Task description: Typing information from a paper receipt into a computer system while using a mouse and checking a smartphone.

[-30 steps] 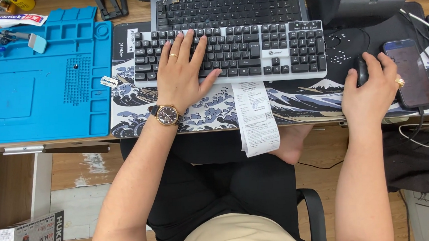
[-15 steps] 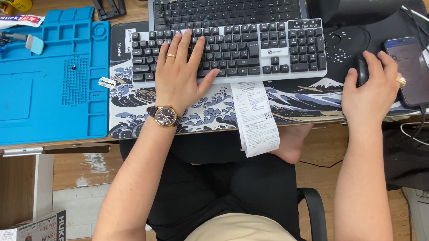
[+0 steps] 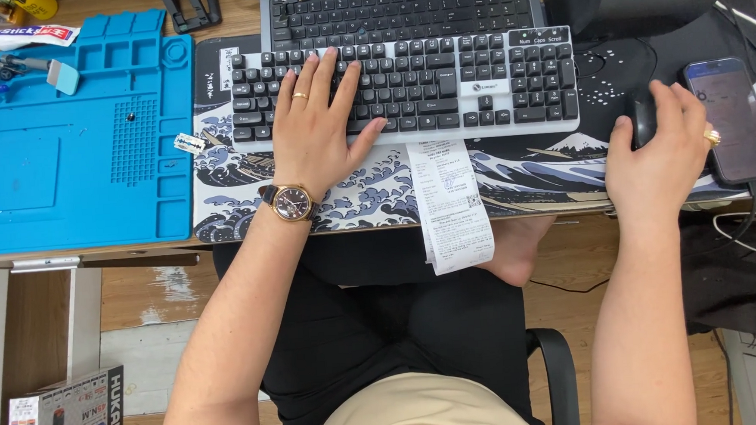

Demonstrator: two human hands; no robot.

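Left hand (image 3: 318, 134) is lying flat, palm down, on the left half of the white-framed keyboard (image 3: 440, 84); fingers spread over the dark keys, thumb sticking out right along the bottom key row. It's gripping nothing, just resting on the keys. A wristwatch (image 3: 289, 202) is sitting on that wrist, over the wave-print desk mat (image 3: 531, 166).

Right hand (image 3: 659, 155) is cupping a black mouse (image 3: 642, 117), well right of the keyboard, fingers curled over it; most of the mouse is hidden under the palm. A phone (image 3: 731, 121) is lying just beside that hand, on its right.

A long paper receipt (image 3: 448, 204) is hanging off the desk edge between the hands. A blue work mat (image 3: 56, 160) is lying left of the keyboard.
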